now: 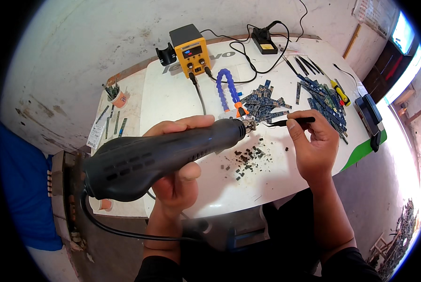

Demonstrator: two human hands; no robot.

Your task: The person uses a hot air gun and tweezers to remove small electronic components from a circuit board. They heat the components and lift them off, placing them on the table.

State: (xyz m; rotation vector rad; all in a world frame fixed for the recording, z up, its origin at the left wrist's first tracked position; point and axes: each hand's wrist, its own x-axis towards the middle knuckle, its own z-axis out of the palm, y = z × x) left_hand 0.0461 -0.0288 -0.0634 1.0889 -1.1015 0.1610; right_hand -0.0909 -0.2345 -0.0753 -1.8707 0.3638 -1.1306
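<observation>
My left hand (pixel 175 188) is wrapped around a black hot air gun (pixel 163 160), with its nozzle pointing right over the table. Between the thumb and fingers of my right hand (pixel 316 145) is a pair of black tweezers (pixel 295 121), whose tips reach left close to the nozzle. Beside the nozzle, a blue segmented flexible arm (pixel 223 77) ends in an orange clamp (pixel 240 111). The gun covers part of what lies at the clamp. Small dark chips (pixel 252 157) are scattered below the tweezers. A heap of narrow circuit boards (pixel 266 102) sits just beyond.
A yellow and black soldering station (pixel 191 51) stands at the back, its cable running forward. Right of it is a soldering iron stand (pixel 264 43). More board strips (pixel 328 105), a yellow screwdriver (pixel 341 93) and a black device (pixel 368 113) are at right. A cup (pixel 119 98) holds strips at left.
</observation>
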